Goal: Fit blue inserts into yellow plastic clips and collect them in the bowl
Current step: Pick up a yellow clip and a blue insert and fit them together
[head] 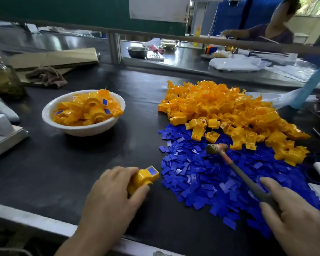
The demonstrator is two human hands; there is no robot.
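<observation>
My left hand point(112, 193) grips a yellow clip point(141, 179) on the black mat, a blue insert sitting in the clip's top face. My right hand point(294, 217) holds a small hammer point(235, 167) by its handle, its head raised over the pile of blue inserts point(207, 183). Behind the inserts lies a big heap of yellow clips point(227, 111). At the left stands a white bowl point(81, 129) with several fitted clips in it.
A glass bottle point(2, 74), a brown rag point(46, 76) and flat cardboard point(52, 58) lie at the back left. A white device point(2, 133) stands at the left edge. Plastic bags point(236, 63) and a person are beyond the rail.
</observation>
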